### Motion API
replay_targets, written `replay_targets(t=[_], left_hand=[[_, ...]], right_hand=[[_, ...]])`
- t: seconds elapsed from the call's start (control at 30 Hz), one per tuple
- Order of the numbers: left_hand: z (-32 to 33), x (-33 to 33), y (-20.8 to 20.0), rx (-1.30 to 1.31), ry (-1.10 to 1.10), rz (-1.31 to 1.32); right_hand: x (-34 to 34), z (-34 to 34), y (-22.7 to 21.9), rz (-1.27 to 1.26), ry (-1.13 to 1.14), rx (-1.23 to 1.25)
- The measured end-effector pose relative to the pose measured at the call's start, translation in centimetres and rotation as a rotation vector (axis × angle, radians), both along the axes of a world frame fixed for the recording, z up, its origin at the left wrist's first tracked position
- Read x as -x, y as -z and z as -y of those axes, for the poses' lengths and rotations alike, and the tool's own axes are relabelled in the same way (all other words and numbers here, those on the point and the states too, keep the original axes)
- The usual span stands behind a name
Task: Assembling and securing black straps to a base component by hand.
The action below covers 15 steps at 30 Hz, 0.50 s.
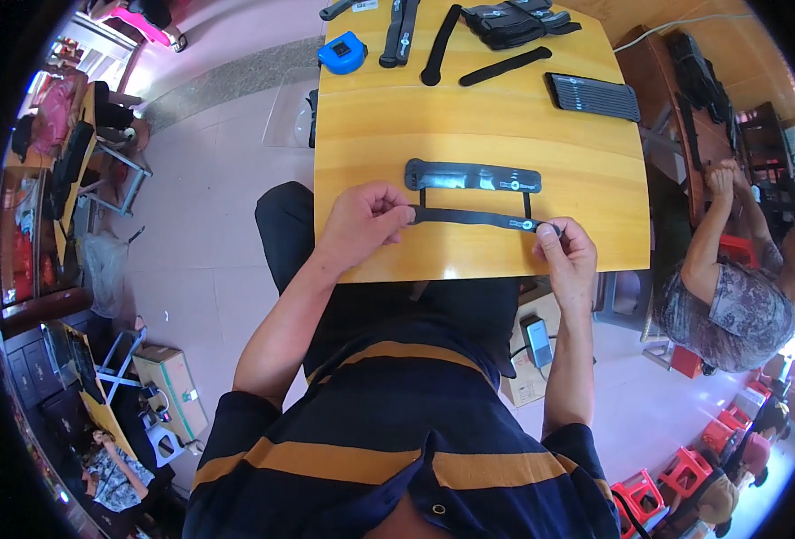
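Between my two hands a narrow black strap point(474, 216) with a small printed patch is stretched across the near part of the yellow table point(370, 135). My left hand point(361, 226) pinches its left end between thumb and fingers. At the other end my right hand point(568, 256) grips the strap, thumb on top. Just beyond it lies a wider black band point(474, 176) with a shiny face and a rounded left end. Two thin black strips point(527, 205) run between the band and the strap; whether they are fastened to both I cannot tell.
Toward the table's far side lie a blue tape measure point(342, 53), loose black straps point(505, 66), a pile of black straps point(518, 22) and a black ribbed slab point(592, 97). A person point(729, 296) sits at another table on the right. Red stools point(686, 472) stand at lower right.
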<state>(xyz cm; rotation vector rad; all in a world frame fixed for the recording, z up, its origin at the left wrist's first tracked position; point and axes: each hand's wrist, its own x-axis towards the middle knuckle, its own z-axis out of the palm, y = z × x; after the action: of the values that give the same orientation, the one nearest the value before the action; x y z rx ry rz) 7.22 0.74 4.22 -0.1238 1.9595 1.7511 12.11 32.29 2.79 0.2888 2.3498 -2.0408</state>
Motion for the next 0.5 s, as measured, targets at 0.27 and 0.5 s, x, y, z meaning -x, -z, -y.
replay_targets(t=[0.27,0.5], left_hand=[[-0.4,1.6,1.8,0.034,-0.088,-0.117],[-1.6,2.7,1.9,0.135,-0.214,-0.172]], right_hand=[[2.5,0.2,0.1,0.013,-0.012,-0.081],[4.6,-0.6,0.8,0.007,-0.048,-0.110]])
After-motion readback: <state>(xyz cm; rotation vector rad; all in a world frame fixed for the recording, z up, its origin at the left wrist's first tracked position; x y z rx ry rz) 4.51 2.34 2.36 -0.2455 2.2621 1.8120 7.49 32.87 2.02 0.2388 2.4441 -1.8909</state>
